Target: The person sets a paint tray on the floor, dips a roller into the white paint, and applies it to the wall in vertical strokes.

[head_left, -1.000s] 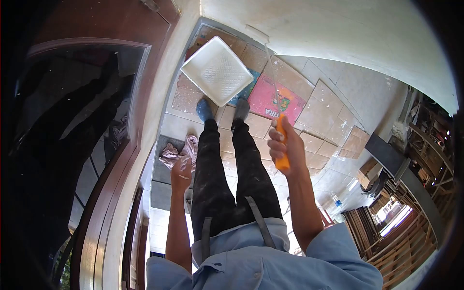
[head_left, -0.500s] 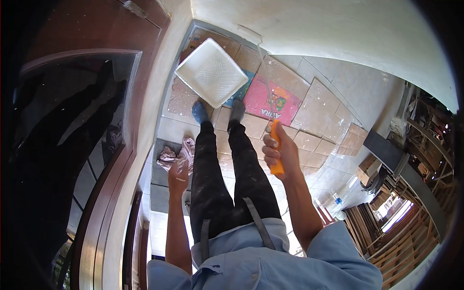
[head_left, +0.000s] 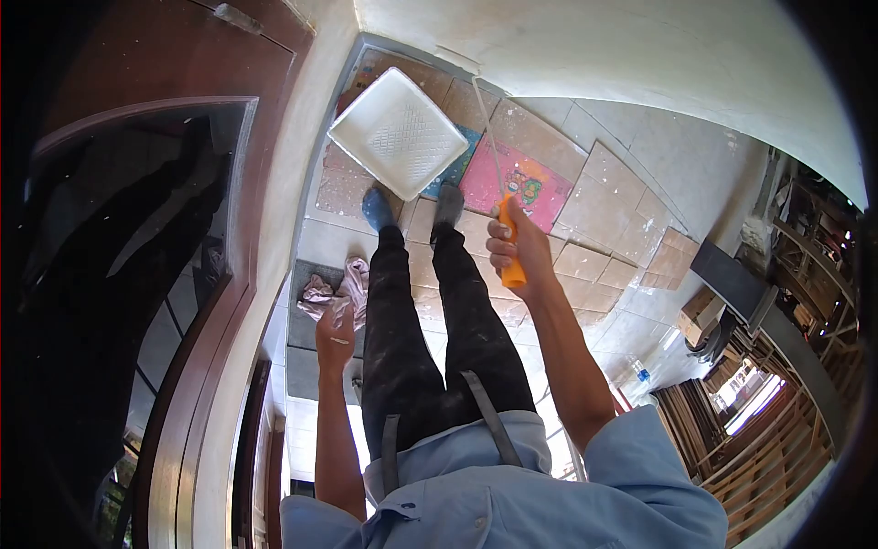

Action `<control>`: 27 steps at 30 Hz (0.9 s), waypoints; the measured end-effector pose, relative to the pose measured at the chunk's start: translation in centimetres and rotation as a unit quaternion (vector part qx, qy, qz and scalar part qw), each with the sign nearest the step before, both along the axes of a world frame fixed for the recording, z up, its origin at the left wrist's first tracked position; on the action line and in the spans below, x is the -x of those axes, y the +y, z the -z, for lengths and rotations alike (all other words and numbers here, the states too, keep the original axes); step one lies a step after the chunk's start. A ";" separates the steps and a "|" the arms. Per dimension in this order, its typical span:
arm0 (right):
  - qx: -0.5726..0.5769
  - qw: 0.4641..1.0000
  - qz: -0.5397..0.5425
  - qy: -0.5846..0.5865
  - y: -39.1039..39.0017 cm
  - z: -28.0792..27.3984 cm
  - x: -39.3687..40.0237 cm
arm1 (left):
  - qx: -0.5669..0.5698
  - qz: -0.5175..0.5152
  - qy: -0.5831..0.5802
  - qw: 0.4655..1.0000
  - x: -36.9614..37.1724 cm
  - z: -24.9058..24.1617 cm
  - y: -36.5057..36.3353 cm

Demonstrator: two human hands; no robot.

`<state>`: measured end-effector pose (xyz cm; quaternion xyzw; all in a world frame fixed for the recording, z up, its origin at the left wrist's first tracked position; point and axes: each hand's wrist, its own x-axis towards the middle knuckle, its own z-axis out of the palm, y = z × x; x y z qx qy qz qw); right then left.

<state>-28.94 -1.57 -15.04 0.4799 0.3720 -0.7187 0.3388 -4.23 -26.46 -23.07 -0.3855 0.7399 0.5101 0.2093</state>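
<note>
My right hand (head_left: 514, 249) grips the orange handle (head_left: 510, 258) of a paint roller. Its thin metal stem (head_left: 488, 137) runs up to the white roller head (head_left: 455, 60), which lies against the foot of the white wall (head_left: 622, 46). A white paint tray (head_left: 398, 133) sits on flattened cardboard (head_left: 526, 183) just beyond my shoes. My left hand (head_left: 335, 334) hangs at my side with fingers loosely apart, holding nothing, just above a pink rag (head_left: 331, 290) on the floor.
A dark wooden door with a glass panel (head_left: 137, 256) stands at the left. Flattened cardboard pieces cover the tiled floor ahead and to the right. Wooden furniture and slats (head_left: 777, 403) crowd the right side, with a plastic bottle (head_left: 638, 373) nearby.
My right hand has moved left and up with the roller handle, and the roller head has slid left along the base of the wall. My left hand has barely moved.
</note>
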 end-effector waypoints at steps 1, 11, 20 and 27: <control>0.013 1.000 -0.001 0.007 0.2 -1.0 -0.1 | 0.003 -0.004 0.003 1.000 -0.2 -0.1 0.0; 0.004 1.000 -0.019 0.019 1.6 1.6 0.7 | -0.014 -0.024 -0.006 1.000 -0.9 0.1 0.2; 0.109 0.993 0.013 0.036 3.0 -2.8 -0.1 | -0.010 -0.025 -0.040 0.999 -1.4 -0.1 0.4; 0.025 1.000 -0.004 0.002 1.5 7.2 4.5 | -0.012 -0.037 -0.028 0.999 -0.9 -0.8 0.4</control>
